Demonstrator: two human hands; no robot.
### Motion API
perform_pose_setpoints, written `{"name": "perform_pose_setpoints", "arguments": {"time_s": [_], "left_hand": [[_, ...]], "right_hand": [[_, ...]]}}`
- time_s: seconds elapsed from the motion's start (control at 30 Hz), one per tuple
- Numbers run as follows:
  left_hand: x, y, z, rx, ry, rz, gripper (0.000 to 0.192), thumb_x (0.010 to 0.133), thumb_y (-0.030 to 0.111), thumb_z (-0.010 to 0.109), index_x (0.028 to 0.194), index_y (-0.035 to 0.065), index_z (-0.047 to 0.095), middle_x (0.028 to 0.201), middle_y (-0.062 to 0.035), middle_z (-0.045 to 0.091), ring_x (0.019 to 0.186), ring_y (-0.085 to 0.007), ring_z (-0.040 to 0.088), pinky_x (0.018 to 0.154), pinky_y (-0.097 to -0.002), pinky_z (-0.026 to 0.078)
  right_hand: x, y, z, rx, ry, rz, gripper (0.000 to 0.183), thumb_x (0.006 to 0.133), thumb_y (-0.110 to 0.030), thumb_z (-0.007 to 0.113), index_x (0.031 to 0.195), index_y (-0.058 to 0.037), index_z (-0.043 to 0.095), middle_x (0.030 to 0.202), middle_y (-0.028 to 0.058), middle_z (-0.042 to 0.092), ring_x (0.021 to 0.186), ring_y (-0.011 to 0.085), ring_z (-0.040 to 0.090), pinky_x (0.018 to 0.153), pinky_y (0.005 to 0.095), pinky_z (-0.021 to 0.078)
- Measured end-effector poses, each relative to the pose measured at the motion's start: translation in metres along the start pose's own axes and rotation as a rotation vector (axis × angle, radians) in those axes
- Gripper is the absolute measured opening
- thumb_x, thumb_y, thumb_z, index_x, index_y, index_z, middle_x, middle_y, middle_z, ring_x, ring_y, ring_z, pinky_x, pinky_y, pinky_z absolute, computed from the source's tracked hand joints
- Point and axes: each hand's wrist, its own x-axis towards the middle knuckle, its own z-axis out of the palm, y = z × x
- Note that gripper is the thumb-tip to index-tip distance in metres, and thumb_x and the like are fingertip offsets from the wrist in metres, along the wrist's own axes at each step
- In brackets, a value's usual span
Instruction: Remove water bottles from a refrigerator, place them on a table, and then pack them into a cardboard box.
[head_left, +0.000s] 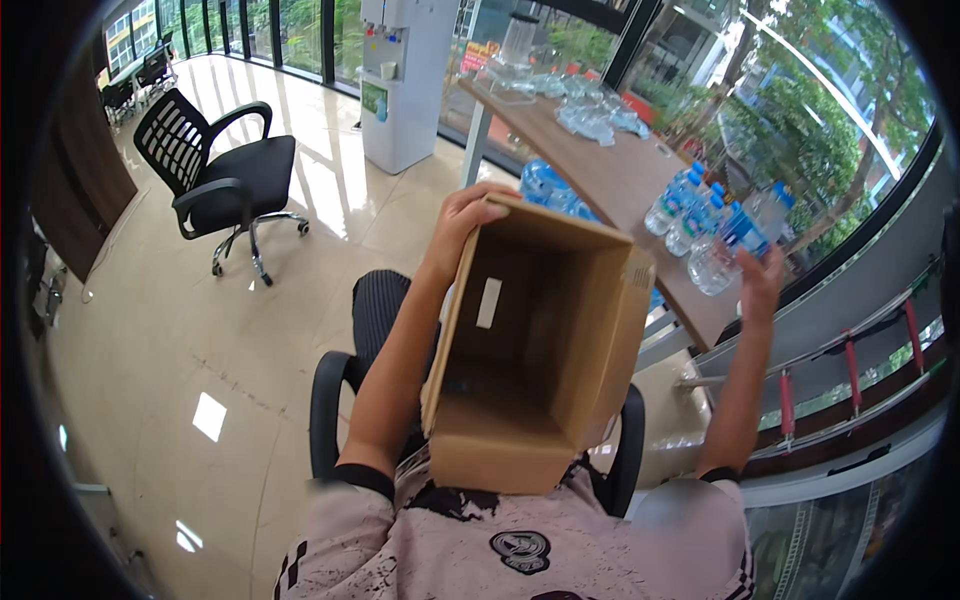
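Note:
My left hand (469, 217) grips the upper left rim of an open cardboard box (502, 461). The box is tilted with its opening towards me and its lower flap against my shirt. Inside, a white label (489, 303) is stuck to a wall; I see no goods in it, though its deep end is dark. Out to the right, my right hand (761, 277) is closed around the label area of a large clear plastic water bottle (712, 266) with a blue cap. Beside it on the wooden table (547, 142) stand smaller water bottles (679, 229) with blue caps.
Crumpled clear plastic (592, 116) lies farther along the table. Blue-tinted bottles (551, 184) are beneath it. A water dispenser (405, 90) stands at the back and a black office chair (232, 176) at the left. A metal ladder with red parts (851, 367) lies along the right side.

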Motion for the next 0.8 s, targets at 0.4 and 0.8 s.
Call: {"name": "perform_pose_setpoints", "arguments": {"time_s": [0.4, 0.8], "left_hand": [[0.009, -0.001, 0.016, -0.143, 0.002, -0.065, 0.028, 0.074, 0.013, 0.054, 0.094, -0.0039, 0.064, 0.084, -0.0092, 0.063, 0.073, -0.0136, 0.059, 0.068, -0.0227, 0.048], [0.026, -0.016, 0.023, -0.076, -0.038, -0.025, 0.024, 0.077, 0.013, 0.055, 0.091, -0.0036, 0.065, 0.08, -0.0073, 0.063, 0.071, -0.0113, 0.057, 0.068, -0.0213, 0.045]], "right_hand": [[-0.044, -0.115, 0.181, -0.591, -1.474, -0.111, 0.053, 0.054, -0.032, 0.083, 0.085, 0.0055, 0.062, 0.074, 0.0138, 0.065, 0.069, 0.0236, 0.065, 0.069, 0.0312, 0.0515], [-0.091, 0.073, 0.286, -1.377, -2.007, -0.089, 0.054, 0.059, -0.039, 0.078, 0.096, -0.0012, 0.068, 0.097, 0.0151, 0.067, 0.092, 0.0315, 0.064, 0.083, 0.0388, 0.0498]]}}
